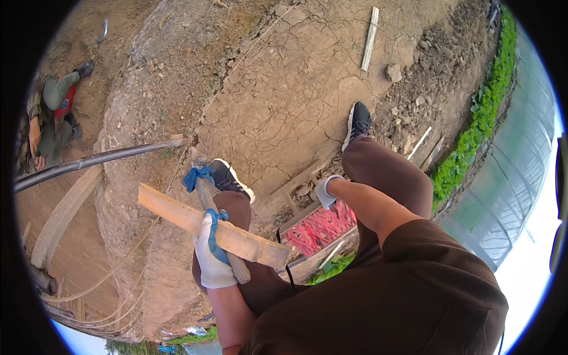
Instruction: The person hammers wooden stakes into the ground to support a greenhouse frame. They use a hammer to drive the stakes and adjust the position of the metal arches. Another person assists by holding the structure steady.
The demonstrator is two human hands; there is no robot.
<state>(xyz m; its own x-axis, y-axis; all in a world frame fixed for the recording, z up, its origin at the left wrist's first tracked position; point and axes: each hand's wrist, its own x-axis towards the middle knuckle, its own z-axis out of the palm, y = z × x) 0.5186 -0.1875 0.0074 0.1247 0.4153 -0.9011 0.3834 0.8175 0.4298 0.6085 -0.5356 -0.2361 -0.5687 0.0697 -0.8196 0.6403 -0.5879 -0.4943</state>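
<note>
My left hand (214, 254), in a white and blue glove, is closed around a rough wooden stick and a curved strip of split bamboo. The bamboo strip (177, 212) lies crosswise over the stick (207, 195). Blue cloth (197, 177) is wrapped at the stick's far end, by my left shoe. My right hand (327, 192), in a whitish glove, hangs beside my right knee. Its fingers are hidden, and whether they hold anything does not show. Just below it is a seat or frame woven with red strips (319, 228).
A black pipe (94, 160) and a curved board (65, 213) lie left. Another person (53, 112) crouches at far left. A thin string (239, 61) crosses the cracked soil. A wood strip (370, 38) and a stone (393, 73) lie ahead; green plants (482, 112) border plastic sheeting (503, 171).
</note>
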